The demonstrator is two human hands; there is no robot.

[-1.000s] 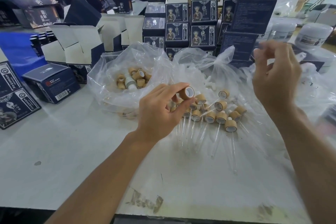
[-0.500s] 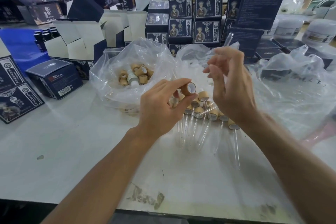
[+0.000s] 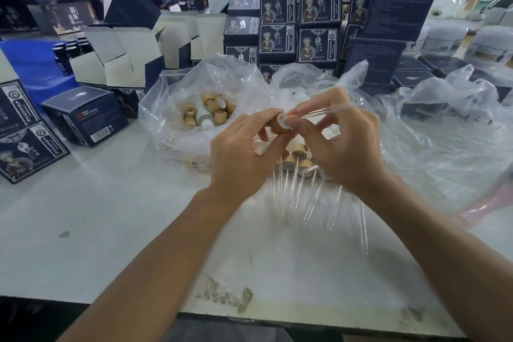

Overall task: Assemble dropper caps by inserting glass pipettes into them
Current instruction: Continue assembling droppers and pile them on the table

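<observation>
Pinching a wooden dropper cap [image 3: 279, 125] mid-frame, left hand [image 3: 244, 155]; right hand [image 3: 340, 141] pinches glass pipette [image 3: 313, 113] at its mouth. Assembled droppers [image 3: 294, 172] underneath, bag of caps [image 3: 177, 108] left, stacked boxes [image 3: 297, 25] behind.

Two bare hands met: the left hand [image 3: 241, 158] held one tan wooden dropper cap [image 3: 280, 124], the right hand [image 3: 341, 144] one clear glass pipette [image 3: 313, 113]. Left of the grip lay one clear plastic bag [image 3: 177, 108] with roughly eight loose caps; below it, about six assembled droppers [image 3: 294, 164].

We have one view, worn on the head, looking forward and down at the white table [image 3: 111, 230] from close, stacked boxes [image 3: 277, 22] behind.
</observation>
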